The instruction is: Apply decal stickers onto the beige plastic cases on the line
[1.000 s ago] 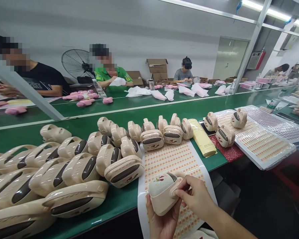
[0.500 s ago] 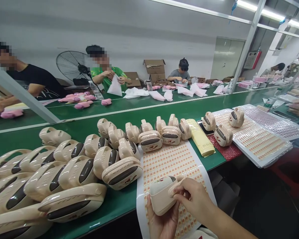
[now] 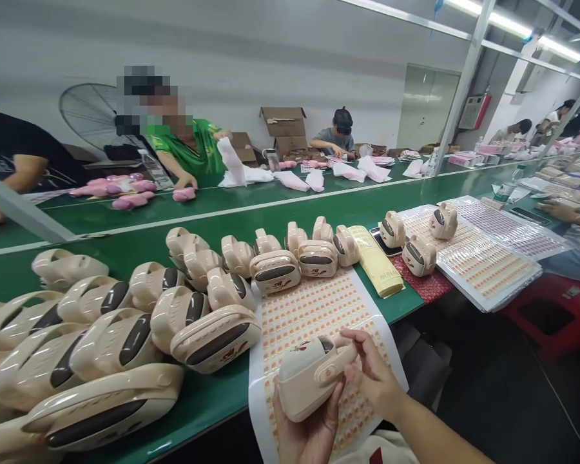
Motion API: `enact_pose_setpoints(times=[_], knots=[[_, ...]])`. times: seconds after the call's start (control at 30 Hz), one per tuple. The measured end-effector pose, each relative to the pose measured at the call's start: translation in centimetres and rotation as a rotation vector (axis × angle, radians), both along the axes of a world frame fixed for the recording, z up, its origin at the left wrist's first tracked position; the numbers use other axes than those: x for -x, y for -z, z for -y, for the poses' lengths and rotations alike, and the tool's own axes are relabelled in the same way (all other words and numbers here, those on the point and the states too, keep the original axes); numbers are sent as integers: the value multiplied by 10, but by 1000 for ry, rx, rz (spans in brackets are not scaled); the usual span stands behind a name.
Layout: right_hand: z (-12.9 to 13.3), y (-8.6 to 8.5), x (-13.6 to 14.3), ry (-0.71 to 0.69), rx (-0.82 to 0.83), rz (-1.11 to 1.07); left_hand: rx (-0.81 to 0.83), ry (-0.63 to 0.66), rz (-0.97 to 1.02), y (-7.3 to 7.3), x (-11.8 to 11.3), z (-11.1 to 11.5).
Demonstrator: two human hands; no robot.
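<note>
- Lower middle of the frame: the cream portable-speaker casing (image 3: 297,386), tilted, sits in the left hand (image 3: 309,438), whose fingers grasp it from beneath and from the side.
- Just right of it: the right hand (image 3: 374,380), thumb and forefinger closed about the carrying handle (image 3: 343,362); how hard they press I cannot tell.
- Handling, in my judgement: I would let the left palm bear the weight, keep the right fingertips clear of the round handle boss (image 3: 326,374), and hold that boss toward my camera; a loose grip could let the smooth shell slip.
- Surface: an orange-dot sticker sheet (image 3: 319,303) overhangs the green bench (image 3: 212,403); similar casings (image 3: 217,341) crowd the left. At right, yellow paper (image 3: 374,261), red bubble wrap (image 3: 428,288) and stacked sheets (image 3: 488,270).
- Room: upper left, a co-worker in a green shirt (image 3: 200,145) beside a fan (image 3: 89,122); upper right, a double door (image 3: 428,106).
</note>
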State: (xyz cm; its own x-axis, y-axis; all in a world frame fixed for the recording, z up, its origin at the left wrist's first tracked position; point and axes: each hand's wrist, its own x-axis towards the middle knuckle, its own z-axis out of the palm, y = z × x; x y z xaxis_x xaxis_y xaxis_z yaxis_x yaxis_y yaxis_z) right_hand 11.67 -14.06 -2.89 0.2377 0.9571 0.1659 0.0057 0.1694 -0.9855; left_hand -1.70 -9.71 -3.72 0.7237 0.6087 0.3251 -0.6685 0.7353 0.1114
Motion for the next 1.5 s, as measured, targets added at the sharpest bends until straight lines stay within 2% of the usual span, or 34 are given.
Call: enact_pose_setpoints(times=[0.07,0.13,0.17,0.2,0.3,0.43,0.57,0.63,0.83,1.0,1.07,1.17,1.23,1.27,1.3,1.37,1.5], knots=[[14,15,-25,125,-7,73,14,39,-19,-3,3,-2],[35,33,-52,303,65,221,40,58,-21,-7,5,-4],[46,42,-65,327,118,278,55,61,-13,-9,7,-4],[57,50,-75,288,169,305,74,62,0,-10,8,-5],[80,68,-92,47,275,253,155,61,24,-9,10,-6],[80,79,-89,3,358,154,217,69,-6,-6,12,-6],[71,78,-81,-135,388,-46,219,30,-22,-12,10,-4],[71,74,-80,-161,401,-87,197,10,-20,-15,10,-5],[72,57,-78,-96,469,21,156,12,-27,-11,10,-6],[74,49,-75,-77,513,49,158,-76,-146,-9,9,-4],[78,47,-81,5,462,72,142,-122,-224,-4,10,-4],[83,38,-99,344,346,164,110,-244,-463,7,14,-5],[79,25,-106,512,300,199,-69,-404,-718,13,19,-7],[74,15,-105,522,276,196,-187,-488,-829,15,21,-9],[68,4,-101,482,243,185,-319,-561,-919,16,23,-11],[51,-21,-83,314,161,157,-597,-675,-1046,13,27,-15],[17,-66,-39,14,73,150,-1178,-761,-1189,-1,30,-20]])
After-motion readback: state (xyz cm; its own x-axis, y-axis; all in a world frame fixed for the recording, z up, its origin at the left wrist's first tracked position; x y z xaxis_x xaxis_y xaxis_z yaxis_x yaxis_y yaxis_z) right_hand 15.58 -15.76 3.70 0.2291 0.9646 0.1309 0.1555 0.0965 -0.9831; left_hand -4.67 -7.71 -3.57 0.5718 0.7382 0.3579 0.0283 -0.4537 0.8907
